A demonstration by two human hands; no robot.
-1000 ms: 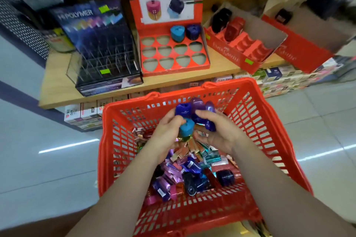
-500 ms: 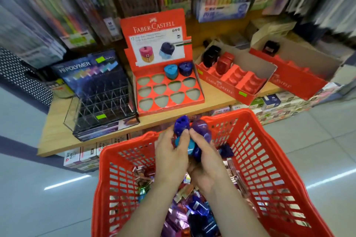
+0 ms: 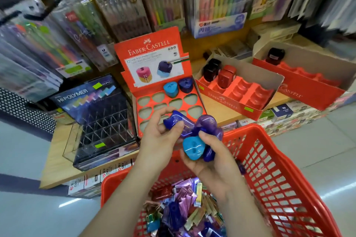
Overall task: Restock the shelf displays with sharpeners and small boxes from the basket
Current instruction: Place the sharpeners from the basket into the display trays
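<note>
While the left hand (image 3: 159, 137) is pinching a dark blue sharpener (image 3: 174, 120) between thumb and fingers, the right hand (image 3: 211, 161) is clutching a small cluster: a light blue sharpener (image 3: 193, 148) facing up and purple sharpeners (image 3: 209, 124) bunched behind it. Both hands are hovering above the far rim of a red plastic basket (image 3: 269, 175), which is carrying a heap of small foil-wrapped boxes (image 3: 185, 198) and more sharpeners.

Just beyond the hands, a red Faber-Castell display (image 3: 154, 48) is standing on a pale wooden shelf (image 3: 55, 161). Two sharpeners are sitting in its back row — a light blue one (image 3: 170, 87) beside a dark blue one (image 3: 185, 84) — and the other triangular slots are showing bare card. To its left a clear Hi-Polymer case (image 3: 100, 121) is resting on the same board. To its right a second red tray (image 3: 225, 102) is holding black and red sharpeners at its back end, and a third red box (image 3: 308, 90) is holding one dark item in its far corner.

Packs of pens and highlighters (image 3: 217, 2) are hanging in rows behind the shelf. Small cartons (image 3: 285, 110) are lining the level under the board, and glossy pale floor tiles (image 3: 317, 150) are reflecting strip lights on both sides.
</note>
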